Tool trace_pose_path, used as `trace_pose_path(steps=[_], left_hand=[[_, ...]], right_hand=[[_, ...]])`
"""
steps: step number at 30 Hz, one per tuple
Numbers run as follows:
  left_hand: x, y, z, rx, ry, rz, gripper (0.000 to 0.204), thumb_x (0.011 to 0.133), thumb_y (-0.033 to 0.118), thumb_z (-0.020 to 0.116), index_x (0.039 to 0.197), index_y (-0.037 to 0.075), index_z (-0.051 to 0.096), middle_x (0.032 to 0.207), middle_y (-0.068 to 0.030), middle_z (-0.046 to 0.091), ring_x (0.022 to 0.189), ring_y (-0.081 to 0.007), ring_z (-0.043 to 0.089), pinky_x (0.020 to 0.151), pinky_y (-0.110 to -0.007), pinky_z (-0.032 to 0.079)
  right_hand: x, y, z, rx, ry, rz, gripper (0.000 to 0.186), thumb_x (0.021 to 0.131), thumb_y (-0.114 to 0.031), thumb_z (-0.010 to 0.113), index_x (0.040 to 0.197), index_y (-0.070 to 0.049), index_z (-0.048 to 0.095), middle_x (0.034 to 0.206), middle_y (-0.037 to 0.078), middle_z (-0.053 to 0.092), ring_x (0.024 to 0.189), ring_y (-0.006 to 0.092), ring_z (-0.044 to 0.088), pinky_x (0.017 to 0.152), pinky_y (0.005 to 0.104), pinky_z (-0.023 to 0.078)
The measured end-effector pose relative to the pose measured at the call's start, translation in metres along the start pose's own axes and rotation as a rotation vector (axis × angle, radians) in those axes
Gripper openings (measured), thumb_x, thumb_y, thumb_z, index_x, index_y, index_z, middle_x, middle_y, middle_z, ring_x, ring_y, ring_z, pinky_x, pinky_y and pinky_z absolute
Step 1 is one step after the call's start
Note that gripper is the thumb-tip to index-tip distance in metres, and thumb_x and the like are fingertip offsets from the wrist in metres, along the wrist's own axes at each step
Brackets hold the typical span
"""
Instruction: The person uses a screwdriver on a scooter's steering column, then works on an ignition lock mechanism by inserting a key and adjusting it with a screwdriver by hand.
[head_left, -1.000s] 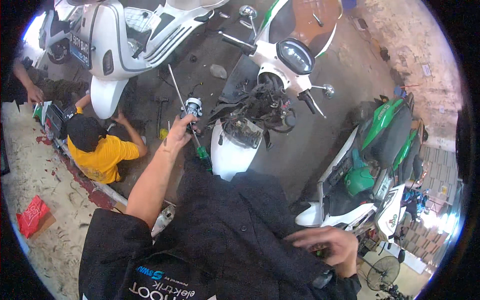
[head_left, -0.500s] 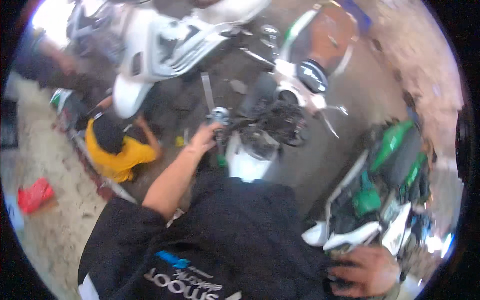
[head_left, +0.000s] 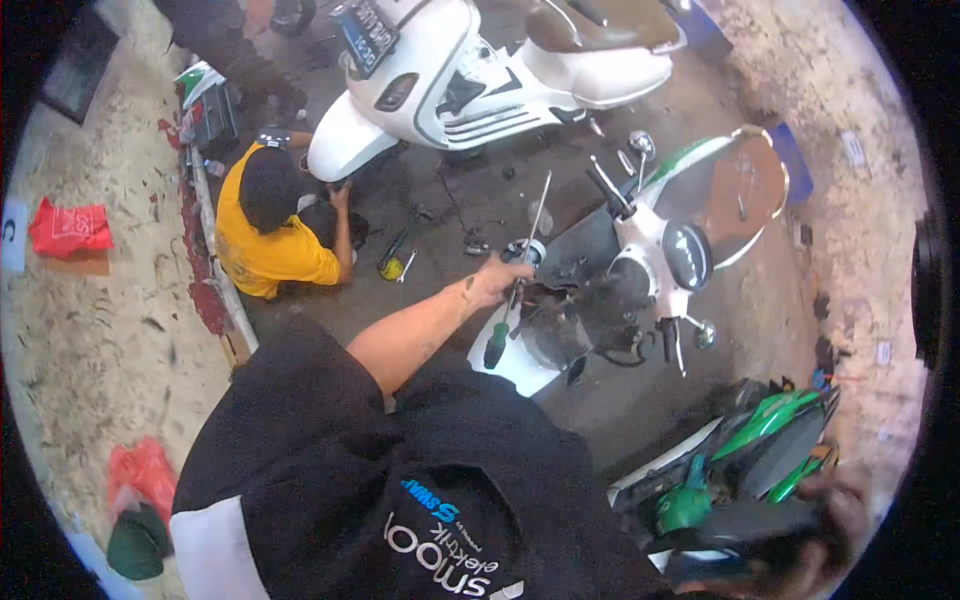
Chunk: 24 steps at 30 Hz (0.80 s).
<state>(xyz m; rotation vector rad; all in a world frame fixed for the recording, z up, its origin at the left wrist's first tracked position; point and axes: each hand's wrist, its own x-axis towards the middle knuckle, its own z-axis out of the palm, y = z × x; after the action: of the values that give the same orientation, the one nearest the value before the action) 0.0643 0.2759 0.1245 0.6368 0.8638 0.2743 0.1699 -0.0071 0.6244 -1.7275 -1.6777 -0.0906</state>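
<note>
My left hand [head_left: 490,280] reaches forward, its fingers closed round a long screwdriver [head_left: 496,345] with a green handle. The handle points down toward me and the shaft slants up and away. A round whitish-grey part [head_left: 526,252] sits right at these fingers; whether they also grip it I cannot tell. Below and beyond is a partly stripped white scooter [head_left: 640,270], its dark inner parts and wiring exposed. At the lower right my right hand [head_left: 835,535] is smeared by motion beside a green and white scooter [head_left: 765,425]; its fingers cannot be made out.
A co-worker in a yellow shirt [head_left: 275,225] crouches at the front wheel of another white scooter [head_left: 470,90]. Near them a yellow round thing [head_left: 390,268] and a wrench [head_left: 407,266] lie on the floor. A red bag [head_left: 70,228] lies at far left.
The whole view has turned, sliding the scooters and the co-worker across the picture. My left hand keeps the screwdriver. My right hand has moved outward from my body, toward the green and white scooter.
</note>
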Motion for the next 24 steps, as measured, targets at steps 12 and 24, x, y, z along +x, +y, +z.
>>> trace_pose_path(steps=[12,24], left_hand=[[0.042,-0.026,-0.031,0.127,-0.096,0.076,0.045,0.07,0.007,0.076,0.11,0.001,0.056,0.088,-0.0114,0.064,0.071,-0.0198,0.063,0.056,-0.036,0.051],[0.029,0.018,-0.008,0.095,-0.078,-0.128,0.076,0.066,0.001,0.073,0.127,0.004,0.028,0.097,-0.0126,0.054,0.076,-0.0215,0.059,0.052,-0.039,0.052]], right_hand=[[0.095,-0.073,0.111,0.415,-1.262,0.406,0.022,0.082,-0.014,0.063,0.098,0.001,0.063,0.096,0.022,0.065,0.083,0.0316,0.067,0.064,0.0336,0.054],[0.049,-0.035,0.189,0.223,-1.127,-0.26,0.035,0.075,-0.012,0.059,0.109,-0.004,0.061,0.101,0.015,0.053,0.101,0.0296,0.051,0.078,0.0337,0.047]])
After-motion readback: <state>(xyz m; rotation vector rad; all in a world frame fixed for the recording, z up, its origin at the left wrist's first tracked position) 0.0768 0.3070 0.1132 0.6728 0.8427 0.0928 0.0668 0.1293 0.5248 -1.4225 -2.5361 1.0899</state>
